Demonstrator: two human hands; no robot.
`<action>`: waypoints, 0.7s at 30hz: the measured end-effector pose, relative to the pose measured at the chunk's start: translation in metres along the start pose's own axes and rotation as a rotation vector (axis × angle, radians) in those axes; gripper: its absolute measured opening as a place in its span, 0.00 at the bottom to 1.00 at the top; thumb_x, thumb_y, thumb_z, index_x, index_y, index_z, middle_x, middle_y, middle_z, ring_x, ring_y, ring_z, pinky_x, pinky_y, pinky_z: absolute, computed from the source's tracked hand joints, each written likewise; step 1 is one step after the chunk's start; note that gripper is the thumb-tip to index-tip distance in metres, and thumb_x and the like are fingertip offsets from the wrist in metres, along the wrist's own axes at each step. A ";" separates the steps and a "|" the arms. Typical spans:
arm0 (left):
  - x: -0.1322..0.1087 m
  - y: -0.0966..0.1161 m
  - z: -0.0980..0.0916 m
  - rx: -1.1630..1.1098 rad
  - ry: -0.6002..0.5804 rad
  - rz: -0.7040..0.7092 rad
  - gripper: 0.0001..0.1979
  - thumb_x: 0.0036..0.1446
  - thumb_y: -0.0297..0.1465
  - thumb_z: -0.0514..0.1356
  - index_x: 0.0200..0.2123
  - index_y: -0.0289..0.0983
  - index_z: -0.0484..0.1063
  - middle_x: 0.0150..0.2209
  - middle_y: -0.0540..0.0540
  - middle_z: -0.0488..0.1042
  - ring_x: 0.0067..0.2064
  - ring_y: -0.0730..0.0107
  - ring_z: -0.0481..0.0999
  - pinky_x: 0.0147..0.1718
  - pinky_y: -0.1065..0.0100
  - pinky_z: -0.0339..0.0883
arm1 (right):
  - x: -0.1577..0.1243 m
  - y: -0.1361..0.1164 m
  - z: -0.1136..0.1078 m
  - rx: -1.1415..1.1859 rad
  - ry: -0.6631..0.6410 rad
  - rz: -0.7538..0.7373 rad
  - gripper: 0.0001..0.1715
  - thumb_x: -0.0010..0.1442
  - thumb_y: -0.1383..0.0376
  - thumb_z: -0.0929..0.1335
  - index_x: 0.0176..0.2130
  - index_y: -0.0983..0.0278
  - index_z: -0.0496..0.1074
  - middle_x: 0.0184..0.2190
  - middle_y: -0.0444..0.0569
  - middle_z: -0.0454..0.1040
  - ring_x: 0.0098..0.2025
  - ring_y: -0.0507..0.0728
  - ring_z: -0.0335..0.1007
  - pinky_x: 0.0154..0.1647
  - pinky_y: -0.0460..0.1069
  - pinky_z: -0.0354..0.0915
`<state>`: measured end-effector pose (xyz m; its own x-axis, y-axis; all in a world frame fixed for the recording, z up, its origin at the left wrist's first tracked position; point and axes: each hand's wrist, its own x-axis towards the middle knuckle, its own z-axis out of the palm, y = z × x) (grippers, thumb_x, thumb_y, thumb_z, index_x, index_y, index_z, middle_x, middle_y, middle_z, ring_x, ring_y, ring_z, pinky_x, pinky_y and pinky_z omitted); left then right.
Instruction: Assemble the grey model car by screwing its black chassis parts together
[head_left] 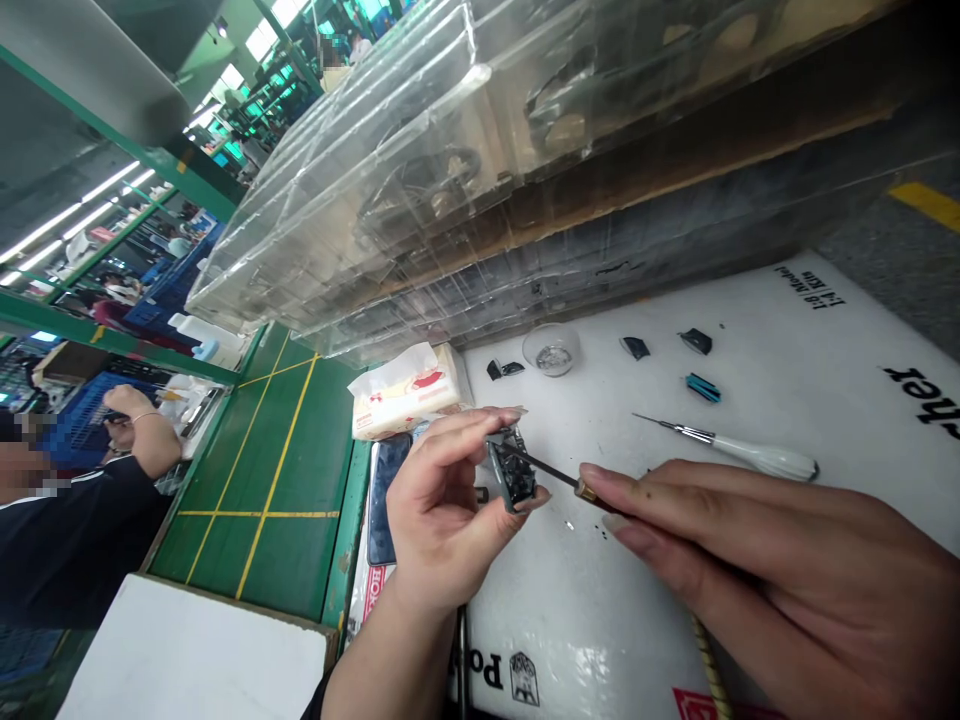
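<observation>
— Workshop floor, logged from my remote feed: a green mat ruled with yellow lines (277, 510) lies beyond the fingers to the left of view, and stacked clear plastic trays (375, 180) rise ahead of them. What do I have in hand?

— Entry one: a small black electronic module (514, 475), held between the hands and nearer the left hand (442, 510). The left fingers (450, 450) pinch it at opposite edges.

— And the right hand (750, 570)?

— Entry two: a slim screwdriver with a brass collar (586, 490). The right fingers (660, 490) are pressed together, pinching its grip. Its long axis runs from the right hand leftward, with the thin shaft slanting down onto the module's face.

— What lies around the fingers on the white surface (750, 330)?

— Just behind the left hand, a tissue pack (405, 392) and a dark phone (384, 495). Ahead of the fingers, a clear dish of small metal bits (551, 350), two black pieces (665, 343), and a blue-and-black piece (703, 388). Ahead of the right hand, a white-handled screwdriver (765, 458) lies spare.

— Anyone else in frame?

— Yes, well left of the fingers: a co-worker's hands (127, 415) over a blue crate (79, 425).
</observation>
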<state>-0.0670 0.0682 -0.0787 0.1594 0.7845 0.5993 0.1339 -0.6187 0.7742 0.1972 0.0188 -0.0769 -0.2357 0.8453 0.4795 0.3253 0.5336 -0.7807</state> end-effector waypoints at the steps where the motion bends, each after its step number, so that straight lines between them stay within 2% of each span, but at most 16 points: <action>1: 0.000 0.000 -0.001 0.016 0.002 0.006 0.35 0.60 0.26 0.87 0.68 0.44 0.87 0.61 0.40 0.90 0.63 0.50 0.92 0.66 0.49 0.88 | 0.002 0.000 0.000 0.005 -0.004 0.006 0.30 0.82 0.72 0.71 0.74 0.50 0.81 0.55 0.45 0.93 0.50 0.58 0.94 0.47 0.48 0.89; 5: -0.001 0.000 -0.002 0.061 0.002 0.008 0.35 0.60 0.26 0.87 0.68 0.45 0.87 0.62 0.40 0.90 0.63 0.49 0.91 0.67 0.47 0.88 | 0.005 0.000 -0.001 -0.009 0.012 -0.046 0.31 0.82 0.74 0.70 0.75 0.53 0.80 0.57 0.48 0.93 0.53 0.59 0.94 0.46 0.47 0.89; 10: 0.001 0.004 0.001 -0.020 -0.009 -0.065 0.33 0.61 0.31 0.87 0.67 0.46 0.87 0.58 0.40 0.91 0.60 0.48 0.93 0.60 0.49 0.91 | 0.000 -0.001 0.002 -0.019 0.024 -0.066 0.34 0.81 0.76 0.70 0.77 0.53 0.79 0.58 0.50 0.92 0.58 0.63 0.94 0.46 0.50 0.90; 16: 0.001 0.004 0.002 -0.056 -0.018 -0.069 0.33 0.61 0.30 0.87 0.67 0.45 0.87 0.58 0.40 0.91 0.60 0.51 0.93 0.60 0.51 0.91 | -0.001 -0.001 0.002 0.002 0.025 -0.039 0.31 0.82 0.74 0.70 0.75 0.52 0.81 0.58 0.48 0.92 0.56 0.62 0.94 0.47 0.50 0.90; 19: 0.000 0.003 0.001 -0.015 -0.012 -0.064 0.33 0.61 0.29 0.87 0.67 0.45 0.87 0.60 0.40 0.91 0.61 0.51 0.93 0.62 0.51 0.90 | 0.001 -0.001 0.001 -0.024 0.031 -0.063 0.34 0.81 0.75 0.70 0.77 0.53 0.80 0.56 0.48 0.93 0.56 0.64 0.94 0.45 0.50 0.89; 21: -0.001 0.002 0.000 0.017 -0.010 -0.050 0.34 0.60 0.29 0.87 0.67 0.45 0.87 0.60 0.40 0.91 0.61 0.50 0.92 0.63 0.50 0.89 | 0.002 -0.001 -0.001 -0.030 0.021 -0.041 0.31 0.82 0.73 0.71 0.75 0.52 0.81 0.55 0.48 0.93 0.54 0.63 0.95 0.42 0.49 0.89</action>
<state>-0.0669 0.0663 -0.0772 0.1618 0.8143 0.5575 0.1585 -0.5790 0.7998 0.1970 0.0206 -0.0751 -0.2302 0.8232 0.5190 0.3431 0.5678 -0.7483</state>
